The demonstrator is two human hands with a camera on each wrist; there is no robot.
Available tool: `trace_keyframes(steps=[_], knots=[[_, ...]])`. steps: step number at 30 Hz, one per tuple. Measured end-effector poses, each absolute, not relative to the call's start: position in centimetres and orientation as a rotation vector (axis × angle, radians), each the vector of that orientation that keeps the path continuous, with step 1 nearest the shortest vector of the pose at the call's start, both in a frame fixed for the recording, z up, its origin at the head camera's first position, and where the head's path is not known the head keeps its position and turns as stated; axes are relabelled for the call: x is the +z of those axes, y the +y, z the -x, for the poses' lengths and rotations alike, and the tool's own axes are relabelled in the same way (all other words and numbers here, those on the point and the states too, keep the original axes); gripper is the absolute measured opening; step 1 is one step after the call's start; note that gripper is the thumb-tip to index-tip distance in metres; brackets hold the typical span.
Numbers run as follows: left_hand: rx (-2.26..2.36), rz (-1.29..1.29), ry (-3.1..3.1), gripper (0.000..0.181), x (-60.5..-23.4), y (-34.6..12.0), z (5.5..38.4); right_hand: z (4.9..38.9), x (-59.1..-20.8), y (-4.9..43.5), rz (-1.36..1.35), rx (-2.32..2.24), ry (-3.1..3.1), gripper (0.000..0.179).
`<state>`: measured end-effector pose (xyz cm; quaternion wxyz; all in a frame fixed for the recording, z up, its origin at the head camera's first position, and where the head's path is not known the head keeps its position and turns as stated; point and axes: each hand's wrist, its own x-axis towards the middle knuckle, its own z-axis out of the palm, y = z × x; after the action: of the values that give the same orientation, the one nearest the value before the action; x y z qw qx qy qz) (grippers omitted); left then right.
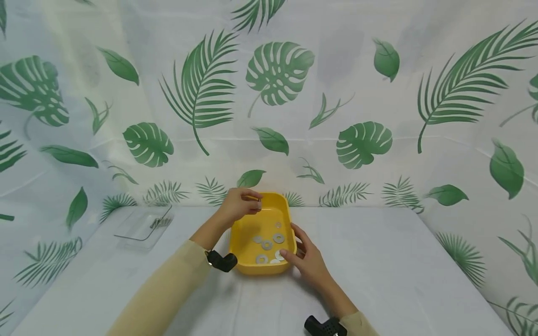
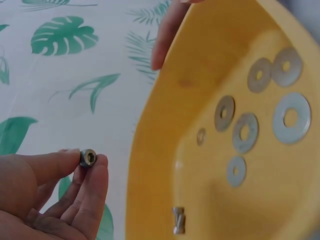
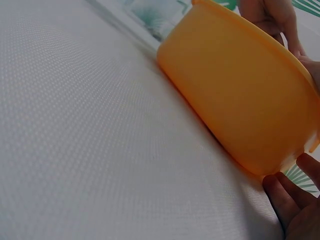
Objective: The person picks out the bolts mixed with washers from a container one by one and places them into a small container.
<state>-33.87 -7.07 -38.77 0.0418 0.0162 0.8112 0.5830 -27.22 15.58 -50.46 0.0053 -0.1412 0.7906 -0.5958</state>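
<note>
Yellow tray (image 2: 150, 165) cut off by left-wrist view's edges; pieces (image 1: 161, 223) in clear box (image 1: 136, 228) too small to identify.

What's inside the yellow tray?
The yellow tray holds seven flat washers, plus small metal hardware visible in the left wrist view. In the head view the left hand hides the tray's far left corner; the floor beneath the washers is covered.

No readable text, label, brand, number or sign in any view.
</note>
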Motion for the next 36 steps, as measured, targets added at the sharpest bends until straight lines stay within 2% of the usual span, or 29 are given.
trace_keyframes(steps=[23,36], knots=[[1.664,0.207,2.696,0.035,-38.5,-19.5,29.8,27.6,-50.9,15.6,0.454,-1.827,2.507,0.077],[1.507,0.285,2.886,0.033,-38.8,-24.7,29.1,27.7,-50.7,15.5,0.457,-1.815,2.505,0.077]])
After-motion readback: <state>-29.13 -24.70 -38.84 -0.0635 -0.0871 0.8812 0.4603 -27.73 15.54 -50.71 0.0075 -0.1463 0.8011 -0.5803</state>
